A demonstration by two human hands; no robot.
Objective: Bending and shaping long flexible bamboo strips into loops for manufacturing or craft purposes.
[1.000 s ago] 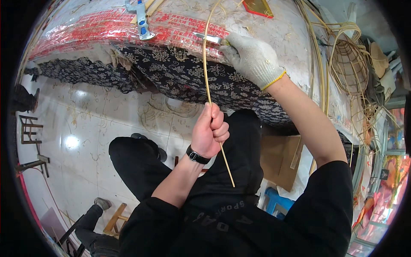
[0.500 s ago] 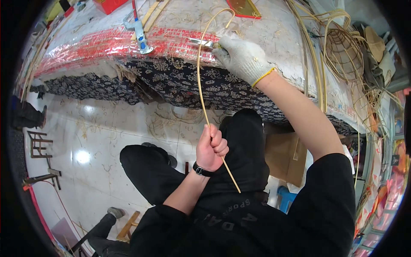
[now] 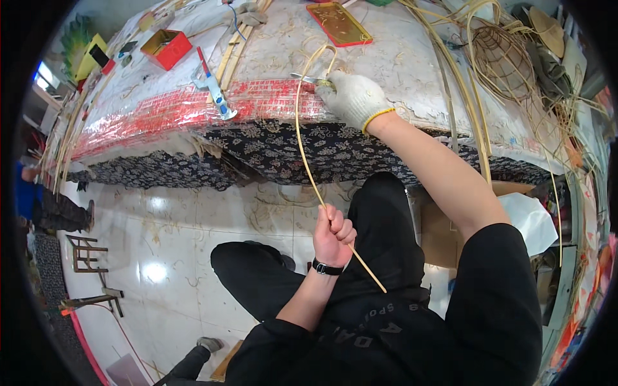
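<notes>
A long, thin pale strip of bamboo or cane (image 3: 305,148) rises from my lap to the table edge, bending into a hook at its upper end. My bare left hand (image 3: 335,235), with a black watch at the wrist, is closed around its lower part; the tail sticks out below the fist over my lap. At the table edge my right hand (image 3: 358,100), in a white knit glove with a yellow cuff, grips a knife (image 3: 308,79). The blade points left and crosses the strip; whether it touches cannot be made out. The glove hides most of the handle.
On the table (image 3: 399,61) lie a blue-and-white tool (image 3: 211,90), a red box (image 3: 166,49), a red-rimmed tray (image 3: 340,24), long strips (image 3: 460,90) and a woven basket frame (image 3: 502,61). Shavings litter the floor (image 3: 193,212). Another person's leg (image 3: 193,360) shows at lower left.
The whole view has tilted, so more of the table top shows and everything sits lower. Both hands keep their holds, with little visible movement between strip and knife.
</notes>
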